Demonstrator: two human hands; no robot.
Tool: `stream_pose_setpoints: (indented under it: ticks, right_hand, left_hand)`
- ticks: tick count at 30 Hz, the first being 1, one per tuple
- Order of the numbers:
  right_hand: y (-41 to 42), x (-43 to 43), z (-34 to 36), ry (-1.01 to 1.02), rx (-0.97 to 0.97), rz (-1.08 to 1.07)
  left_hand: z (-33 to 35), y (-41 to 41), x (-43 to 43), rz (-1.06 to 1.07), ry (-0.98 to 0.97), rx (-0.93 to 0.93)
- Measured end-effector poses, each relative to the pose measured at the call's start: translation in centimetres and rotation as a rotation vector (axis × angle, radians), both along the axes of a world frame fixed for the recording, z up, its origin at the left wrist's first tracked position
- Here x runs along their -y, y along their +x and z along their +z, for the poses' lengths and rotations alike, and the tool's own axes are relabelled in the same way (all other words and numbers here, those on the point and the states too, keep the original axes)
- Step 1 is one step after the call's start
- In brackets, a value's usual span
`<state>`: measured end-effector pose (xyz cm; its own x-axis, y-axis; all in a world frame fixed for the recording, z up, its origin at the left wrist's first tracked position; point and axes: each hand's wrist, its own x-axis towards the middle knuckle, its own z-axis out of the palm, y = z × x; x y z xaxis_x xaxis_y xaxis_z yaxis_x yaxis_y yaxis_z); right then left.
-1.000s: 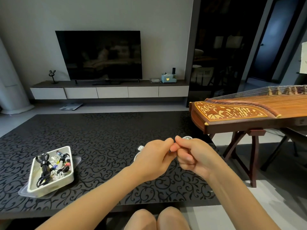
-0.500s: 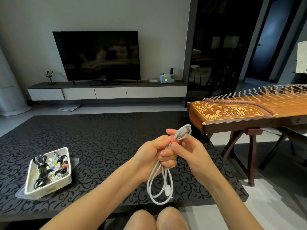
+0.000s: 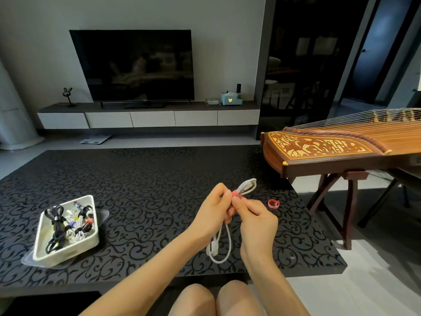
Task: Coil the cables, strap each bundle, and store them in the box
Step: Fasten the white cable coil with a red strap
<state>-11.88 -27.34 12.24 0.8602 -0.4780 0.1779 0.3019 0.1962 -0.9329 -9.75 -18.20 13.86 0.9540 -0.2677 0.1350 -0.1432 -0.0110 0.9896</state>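
A white cable bundle (image 3: 246, 186) is held up over the black patterned table (image 3: 141, 192), its upper loops poking out above my fingers and its lower loops with a plug hanging below. A pink strap (image 3: 237, 194) wraps the bundle near the top. My left hand (image 3: 213, 214) grips the bundle just under the strap. My right hand (image 3: 255, 220) pinches the strap with thumb and fingertips. The white box (image 3: 90, 244) stands at the table's left, holding several strapped black and white cable bundles.
A second pink strap (image 3: 273, 203), rolled into a ring, lies on the table right of my hands. A wooden zither on a stand (image 3: 330, 153) juts in from the right, close to the table's corner. My knees are below the near table edge.
The bundle has come into view: a second ago my closed hands hid it. It now hangs with loops below my hands, and the rolled pink strap on the table is uncovered.
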Motion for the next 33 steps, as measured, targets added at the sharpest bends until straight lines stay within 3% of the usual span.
stream_pose_setpoints:
  ticks: [2,5,8,13,15,18,20,22,23,25,27,29,31,33]
  right_hand:
    - [1.0,1.2,-1.6,-0.08,-0.087,0.024]
    - [3.8,5.4,-5.0,-0.282,-0.283,0.019]
    - [7.5,10.0,-8.5,-0.822,-0.545,-0.138]
    - [13.8,14.0,-10.9,-1.549,-0.656,-0.071]
    - [16.1,14.6,-11.7,-1.76,-0.727,0.003]
    - [18.1,14.7,-12.4,-1.891,-0.799,0.013]
    - [18.8,14.3,-13.0,-1.864,-0.796,0.007]
    - [18.7,13.5,-13.1,-1.682,-0.772,-0.02]
    - [18.2,12.7,-12.6,-1.477,-0.744,-0.049]
    - [16.6,10.0,-10.8,-0.824,-0.636,-0.005]
    - [14.4,6.9,-8.5,-0.325,-0.518,0.112]
    - [12.6,4.4,-6.5,-0.201,-0.414,0.152]
    - [11.7,2.4,-5.8,-0.219,-0.378,0.129]
    - [10.9,0.7,-6.3,-0.298,-0.411,0.13]
  left_hand:
    - [-1.4,0.6,-0.5,-0.011,0.069,-0.056]
    - [-2.5,2.0,-1.3,0.041,-0.103,-0.24]
    - [-3.1,3.9,-1.8,0.124,-0.153,-0.289]
    - [-5.1,7.1,-1.5,0.189,-0.092,-0.319]
    - [-5.7,8.3,-1.5,0.179,-0.086,-0.346]
    - [-6.6,9.8,-2.1,0.145,-0.123,-0.444]
    - [-7.4,10.6,-2.5,0.146,-0.261,-0.546]
    - [-7.6,11.2,-2.8,0.172,-0.442,-0.616]
    - [-7.4,11.3,-2.8,0.19,-0.521,-0.626]
    - [-6.7,11.5,-2.6,0.248,-0.64,-0.605]
    - [-6.2,11.3,-2.3,0.27,-0.618,-0.54]
    - [-6.1,10.3,-1.9,0.242,-0.465,-0.436]
    - [-5.8,8.8,-1.4,0.186,-0.358,-0.32]
    - [-5.0,7.1,-0.7,0.152,-0.411,-0.264]
